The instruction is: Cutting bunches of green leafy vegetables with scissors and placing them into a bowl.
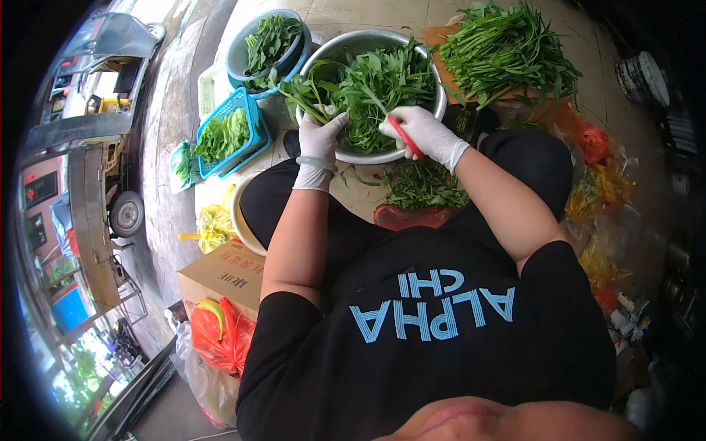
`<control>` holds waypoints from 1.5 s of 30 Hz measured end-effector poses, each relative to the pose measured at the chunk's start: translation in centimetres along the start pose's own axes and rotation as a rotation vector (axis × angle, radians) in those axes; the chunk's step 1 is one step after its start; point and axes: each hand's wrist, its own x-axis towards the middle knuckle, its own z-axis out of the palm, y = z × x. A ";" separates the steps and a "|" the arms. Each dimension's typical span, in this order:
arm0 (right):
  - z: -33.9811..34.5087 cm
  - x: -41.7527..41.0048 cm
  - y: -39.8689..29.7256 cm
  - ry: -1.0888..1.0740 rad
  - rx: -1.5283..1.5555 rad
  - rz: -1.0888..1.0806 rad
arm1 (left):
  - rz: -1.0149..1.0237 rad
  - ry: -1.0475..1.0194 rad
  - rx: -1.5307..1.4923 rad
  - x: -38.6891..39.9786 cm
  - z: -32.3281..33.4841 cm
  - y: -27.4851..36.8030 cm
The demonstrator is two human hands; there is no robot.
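My left hand point(320, 135), in a white glove, grips a small bunch of leafy green stems point(311, 105) over the left rim of a large metal basin point(380, 160). My right hand point(422, 132), gloved as well, is closed on the red handle of a knife point(405, 138); its blade points up and left over the basin. Cut leafy greens point(386, 77) fill much of the basin. A big pile of long-stemmed greens point(507, 49) lies on brown cardboard to the basin's right. More stems and leaves point(424, 184) lie between my legs, above a red object point(405, 218).
Blue tubs point(234, 55) with dark greens and a blue plastic basket point(259, 124) of lettuce-like leaves stand at the left. Nearer are a cardboard box point(204, 270) and a red plastic bag point(209, 336) with a banana point(212, 313). Plastic bags point(595, 193) crowd the right side.
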 end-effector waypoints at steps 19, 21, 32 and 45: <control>-1.4 -0.1 -0.8 -0.160 0.389 0.026 | -0.117 -0.208 0.202 -0.8 0.6 0.5; -1.5 -0.1 -0.6 -0.151 0.395 0.030 | -0.095 -0.214 0.239 -0.9 0.9 0.5; -1.7 0.5 0.5 0.075 0.379 -0.064 | -0.148 -0.108 -0.021 -0.2 0.5 -0.2; -0.9 0.2 0.1 -0.148 -0.071 -0.077 | -0.215 -0.113 0.078 0.3 -0.3 -1.1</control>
